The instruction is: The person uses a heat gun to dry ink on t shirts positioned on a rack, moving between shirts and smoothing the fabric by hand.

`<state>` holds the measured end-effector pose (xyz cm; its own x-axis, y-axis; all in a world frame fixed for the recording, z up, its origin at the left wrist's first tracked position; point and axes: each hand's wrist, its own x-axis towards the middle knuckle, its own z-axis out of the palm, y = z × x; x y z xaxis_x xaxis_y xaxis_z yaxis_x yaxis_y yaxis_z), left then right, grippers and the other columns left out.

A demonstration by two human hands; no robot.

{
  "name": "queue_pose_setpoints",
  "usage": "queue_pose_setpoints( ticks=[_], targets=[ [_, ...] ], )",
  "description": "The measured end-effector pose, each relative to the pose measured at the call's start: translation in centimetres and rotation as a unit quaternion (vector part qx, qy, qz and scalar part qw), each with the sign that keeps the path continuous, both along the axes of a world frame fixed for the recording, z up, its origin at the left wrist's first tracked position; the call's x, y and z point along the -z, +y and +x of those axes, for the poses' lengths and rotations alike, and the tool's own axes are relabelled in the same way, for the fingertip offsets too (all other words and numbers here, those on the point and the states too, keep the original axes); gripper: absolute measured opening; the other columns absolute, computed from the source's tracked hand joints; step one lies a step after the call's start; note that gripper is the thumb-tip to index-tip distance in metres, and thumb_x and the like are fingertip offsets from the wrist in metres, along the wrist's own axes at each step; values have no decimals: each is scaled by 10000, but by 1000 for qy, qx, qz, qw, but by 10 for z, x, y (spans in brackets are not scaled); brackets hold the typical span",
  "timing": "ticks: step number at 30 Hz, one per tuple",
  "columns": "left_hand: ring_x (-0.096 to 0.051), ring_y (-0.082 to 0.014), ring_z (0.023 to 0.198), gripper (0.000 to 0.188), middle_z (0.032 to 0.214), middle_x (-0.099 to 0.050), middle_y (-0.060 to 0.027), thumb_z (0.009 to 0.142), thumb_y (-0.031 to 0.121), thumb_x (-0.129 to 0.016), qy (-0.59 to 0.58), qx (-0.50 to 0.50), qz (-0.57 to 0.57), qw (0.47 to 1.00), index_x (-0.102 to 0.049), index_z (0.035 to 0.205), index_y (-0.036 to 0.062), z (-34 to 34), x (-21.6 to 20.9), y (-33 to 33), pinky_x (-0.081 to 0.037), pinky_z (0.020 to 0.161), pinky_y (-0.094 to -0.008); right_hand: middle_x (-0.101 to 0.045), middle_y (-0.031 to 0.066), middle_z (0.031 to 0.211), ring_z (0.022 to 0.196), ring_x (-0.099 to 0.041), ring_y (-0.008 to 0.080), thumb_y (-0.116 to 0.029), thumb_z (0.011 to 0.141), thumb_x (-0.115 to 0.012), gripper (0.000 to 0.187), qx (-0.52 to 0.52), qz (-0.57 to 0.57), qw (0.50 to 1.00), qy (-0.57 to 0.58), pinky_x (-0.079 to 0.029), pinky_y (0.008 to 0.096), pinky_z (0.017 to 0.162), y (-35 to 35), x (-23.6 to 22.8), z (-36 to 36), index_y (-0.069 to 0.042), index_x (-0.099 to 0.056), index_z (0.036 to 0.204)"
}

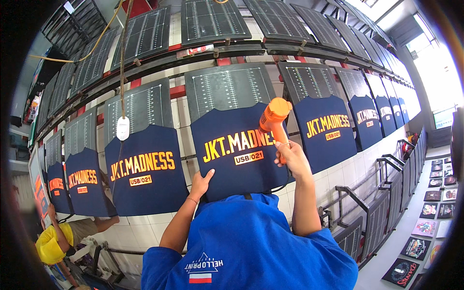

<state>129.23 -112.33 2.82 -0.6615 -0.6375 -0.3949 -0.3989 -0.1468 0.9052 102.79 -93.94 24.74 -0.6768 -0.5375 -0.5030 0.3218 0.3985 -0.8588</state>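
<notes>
In my right hand (292,158) is an orange hair dryer (276,113), gripped by its handle. Its head is above the right part of the orange and yellow print on a navy fabric panel (237,181) in front of me. That panel covers the lower part of a black printing board (232,89) with white ruled marks. My left hand (200,183) grips the panel's lower left edge, thumb on top; the other fingers are partly hidden. A dark cord shows near the panel's lower right corner.
Matching printed navy panels lie on boards to the left (145,193) and right (321,150). Beyond a metal rail (232,50) runs another row of bare boards (212,21). A white box (123,128) hangs on a cable. At lower left is a person in yellow (50,244); racks (382,212) stand at right.
</notes>
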Motion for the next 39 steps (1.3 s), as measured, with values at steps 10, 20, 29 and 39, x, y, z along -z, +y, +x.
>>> queue_pose_setpoints(
  ticks=[10, 20, 29, 39],
  targets=[
    [-704, -239, 894, 471, 996, -723, -169, 940, 363, -669, 9, -10, 30, 999, -653, 1124, -70, 1, -1, 1, -542, 800, -337, -576, 7, 702, 555, -591, 94, -298, 966, -641, 282, -13, -11, 1000, 0, -483, 234, 496, -13, -4, 6, -29, -558, 984],
    [-690, -223, 914, 455, 1009, -720, -155, 962, 352, -633, 21, 7, 80, 997, -656, 1131, -70, 1, 7, -1, -532, 823, -337, -585, 1, 714, 579, -600, 80, -302, 975, -633, 262, -31, -27, 997, -58, -497, 210, 516, -14, 0, 4, -47, -573, 986],
    [-691, -224, 904, 489, 989, -723, -156, 952, 391, -635, 3, 14, 70, 997, -663, 1124, -65, 3, 14, -3, -529, 815, -339, -578, 7, 702, 567, -597, 96, -260, 963, -638, 242, -56, -27, 998, 0, -476, 229, 504, -22, 4, 11, -33, -557, 988],
    [-672, -212, 941, 517, 1047, -705, -152, 957, 389, -638, 35, 2, 111, 993, -633, 1159, -87, 2, 16, -2, -525, 845, -333, -575, 6, 698, 564, -597, 97, -271, 961, -638, 255, -47, 0, 999, -17, -485, 227, 505, -14, -1, 14, -26, -570, 949]
  ],
)
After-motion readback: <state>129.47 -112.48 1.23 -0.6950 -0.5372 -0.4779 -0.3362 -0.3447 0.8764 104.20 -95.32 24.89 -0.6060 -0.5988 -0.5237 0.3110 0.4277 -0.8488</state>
